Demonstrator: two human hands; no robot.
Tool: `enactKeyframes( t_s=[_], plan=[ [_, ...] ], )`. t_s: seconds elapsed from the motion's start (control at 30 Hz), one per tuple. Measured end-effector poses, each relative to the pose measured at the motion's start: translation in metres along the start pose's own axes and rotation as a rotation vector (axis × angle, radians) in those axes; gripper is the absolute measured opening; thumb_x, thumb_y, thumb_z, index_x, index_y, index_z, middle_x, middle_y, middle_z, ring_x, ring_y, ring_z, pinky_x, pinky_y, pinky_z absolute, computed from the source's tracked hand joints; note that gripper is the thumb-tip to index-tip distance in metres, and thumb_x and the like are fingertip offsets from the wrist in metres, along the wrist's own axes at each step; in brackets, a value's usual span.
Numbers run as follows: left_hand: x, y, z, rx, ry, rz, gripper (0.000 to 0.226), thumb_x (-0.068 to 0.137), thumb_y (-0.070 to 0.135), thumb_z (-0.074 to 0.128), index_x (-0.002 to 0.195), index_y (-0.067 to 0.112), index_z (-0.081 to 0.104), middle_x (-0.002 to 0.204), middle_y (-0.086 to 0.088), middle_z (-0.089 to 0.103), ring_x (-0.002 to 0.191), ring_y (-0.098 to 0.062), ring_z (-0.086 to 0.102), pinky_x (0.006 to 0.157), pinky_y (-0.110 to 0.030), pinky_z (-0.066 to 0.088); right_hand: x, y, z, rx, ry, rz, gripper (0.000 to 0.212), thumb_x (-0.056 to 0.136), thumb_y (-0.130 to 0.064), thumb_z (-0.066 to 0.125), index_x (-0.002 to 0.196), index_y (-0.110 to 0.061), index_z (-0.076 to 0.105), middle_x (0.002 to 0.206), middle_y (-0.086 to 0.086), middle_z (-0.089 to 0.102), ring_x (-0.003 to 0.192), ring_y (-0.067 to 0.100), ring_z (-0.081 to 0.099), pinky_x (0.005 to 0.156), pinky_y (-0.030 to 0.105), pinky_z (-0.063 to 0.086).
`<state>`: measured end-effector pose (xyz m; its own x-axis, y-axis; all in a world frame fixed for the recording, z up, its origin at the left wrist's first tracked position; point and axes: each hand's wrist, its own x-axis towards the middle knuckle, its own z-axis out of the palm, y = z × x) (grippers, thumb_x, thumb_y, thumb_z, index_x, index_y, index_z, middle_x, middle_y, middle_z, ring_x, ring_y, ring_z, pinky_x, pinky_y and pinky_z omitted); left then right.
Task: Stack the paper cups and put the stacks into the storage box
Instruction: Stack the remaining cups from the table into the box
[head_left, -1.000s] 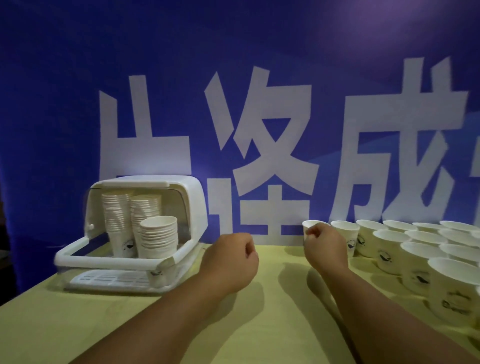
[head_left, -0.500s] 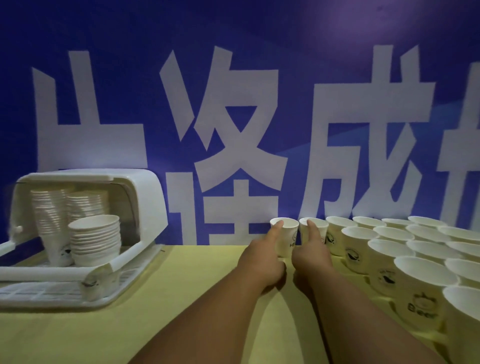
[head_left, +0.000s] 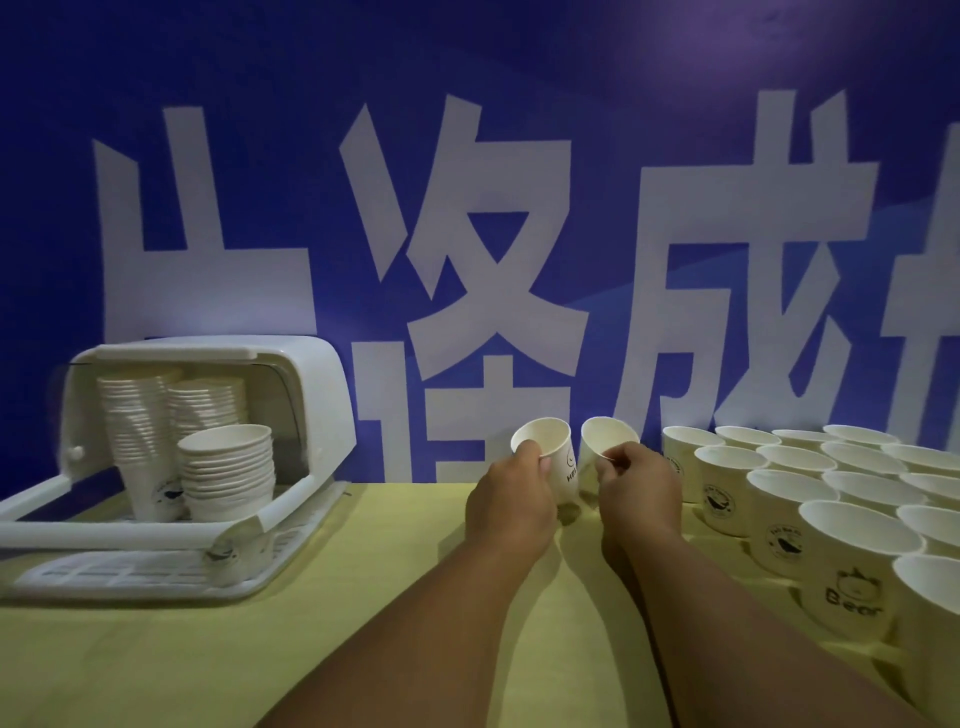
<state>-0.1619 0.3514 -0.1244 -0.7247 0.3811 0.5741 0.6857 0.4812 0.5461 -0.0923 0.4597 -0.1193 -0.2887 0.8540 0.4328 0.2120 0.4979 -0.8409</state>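
My left hand (head_left: 511, 496) pinches the rim of a white paper cup (head_left: 550, 447), tilted with its mouth toward me. Right beside it, my right hand (head_left: 636, 486) pinches the rim of a second paper cup (head_left: 605, 441), tilted the same way. The two cups almost touch, just above the yellow table (head_left: 363, 623). Several loose paper cups (head_left: 810, 493) stand upright in rows at the right. The white storage box (head_left: 291, 395) sits at the left with its lid up; inside stand three stacks of cups (head_left: 228, 467).
A blue banner with large white characters (head_left: 493, 234) hangs right behind the table's far edge. The box's open front tray (head_left: 130, 571) reaches toward me at the left.
Both hands have gone from touching two cups on the table to pinching their rims and lifting them, tilted toward me. The camera view swung back slightly to the left.
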Motion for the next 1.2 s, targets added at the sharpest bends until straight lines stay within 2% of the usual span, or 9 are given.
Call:
enactKeyframes(
  t_s=[0.27, 0.4, 0.5, 0.67, 0.73, 0.83, 1.0, 1.1, 1.2],
  plan=[
    [-0.004, -0.014, -0.049, 0.1, 0.081, -0.01, 0.036, 0.107, 0.046, 0.036, 0.131, 0.026, 0.054, 0.122, 0.001, 0.067, 0.101, -0.017, 0.067, 0.082, -0.034, 0.058, -0.006, -0.027, 0.004, 0.029, -0.117, -0.155, 0.006, 0.095, -0.026, 0.063, 0.099, -0.023, 0.065, 0.099, 0.0, 0.066, 0.089, 0.018, 0.061, 0.074, 0.028, 0.048],
    [-0.014, -0.035, -0.09, 0.163, 0.093, 0.108, 0.023, 0.106, 0.046, 0.04, 0.114, 0.029, 0.053, 0.112, 0.004, 0.067, 0.086, -0.011, 0.059, 0.072, -0.027, 0.054, -0.009, -0.053, 0.005, -0.026, -0.15, -0.261, 0.02, 0.095, -0.028, 0.062, 0.111, -0.019, 0.068, 0.107, 0.001, 0.058, 0.096, 0.02, 0.058, 0.082, 0.037, 0.054],
    [-0.024, -0.052, -0.127, 0.165, 0.108, 0.172, 0.013, 0.106, 0.046, 0.041, 0.102, 0.034, 0.044, 0.106, 0.008, 0.065, 0.081, -0.01, 0.059, 0.069, -0.025, 0.053, -0.02, -0.077, 0.01, -0.036, -0.148, -0.322, 0.021, 0.092, -0.027, 0.066, 0.113, -0.022, 0.066, 0.111, -0.006, 0.045, 0.101, 0.016, 0.052, 0.081, 0.028, 0.045],
    [-0.04, -0.075, -0.189, 0.261, 0.217, 0.349, 0.014, 0.106, 0.04, 0.04, 0.093, 0.037, 0.036, 0.084, 0.016, 0.048, 0.055, -0.004, 0.039, 0.051, -0.016, 0.02, -0.054, -0.117, 0.019, -0.026, -0.241, -0.518, 0.018, 0.091, -0.024, 0.068, 0.108, -0.021, 0.069, 0.113, -0.008, 0.049, 0.103, 0.013, 0.051, 0.086, 0.024, 0.046],
    [-0.045, -0.083, -0.208, 0.241, 0.268, 0.387, 0.016, 0.105, 0.039, 0.038, 0.091, 0.033, 0.042, 0.08, 0.012, 0.054, 0.058, -0.01, 0.046, 0.048, -0.022, 0.033, -0.066, -0.132, 0.019, 0.004, -0.26, -0.556, 0.019, 0.091, -0.024, 0.067, 0.109, -0.019, 0.07, 0.111, -0.006, 0.055, 0.101, 0.014, 0.054, 0.086, 0.027, 0.049],
    [-0.043, -0.102, -0.231, 0.174, 0.395, 0.352, 0.028, 0.105, 0.039, 0.038, 0.098, 0.021, 0.058, 0.082, 0.002, 0.064, 0.067, -0.025, 0.058, 0.054, -0.037, 0.052, -0.081, -0.149, 0.017, 0.074, -0.257, -0.598, 0.02, 0.093, -0.024, 0.065, 0.112, -0.018, 0.069, 0.108, -0.003, 0.057, 0.096, 0.014, 0.056, 0.079, 0.021, 0.051],
    [-0.029, -0.13, -0.259, 0.151, 0.545, 0.264, 0.038, 0.105, 0.039, 0.035, 0.105, 0.012, 0.063, 0.088, -0.003, 0.065, 0.071, -0.022, 0.055, 0.057, -0.026, 0.038, -0.096, -0.169, 0.017, 0.142, -0.25, -0.64, 0.016, 0.096, -0.028, 0.06, 0.108, -0.021, 0.067, 0.105, -0.005, 0.057, 0.089, 0.008, 0.054, 0.066, 0.01, 0.039],
    [-0.025, -0.14, -0.266, 0.193, 0.543, 0.193, 0.04, 0.102, 0.041, 0.033, 0.105, 0.014, 0.061, 0.089, 0.003, 0.06, 0.073, -0.02, 0.052, 0.055, -0.019, 0.028, -0.101, -0.184, 0.024, 0.199, -0.247, -0.62, 0.017, 0.097, -0.03, 0.058, 0.108, -0.021, 0.067, 0.106, -0.004, 0.058, 0.088, 0.006, 0.055, 0.066, 0.011, 0.04],
    [-0.021, -0.15, -0.27, 0.231, 0.476, 0.117, 0.024, 0.105, 0.037, 0.037, 0.097, 0.02, 0.053, 0.088, 0.004, 0.06, 0.073, -0.021, 0.051, 0.054, -0.025, 0.028, -0.105, -0.204, 0.036, 0.202, -0.298, -0.59, 0.02, 0.097, -0.03, 0.058, 0.11, -0.02, 0.069, 0.103, -0.003, 0.062, 0.087, 0.01, 0.058, 0.065, 0.014, 0.043]
  ],
)
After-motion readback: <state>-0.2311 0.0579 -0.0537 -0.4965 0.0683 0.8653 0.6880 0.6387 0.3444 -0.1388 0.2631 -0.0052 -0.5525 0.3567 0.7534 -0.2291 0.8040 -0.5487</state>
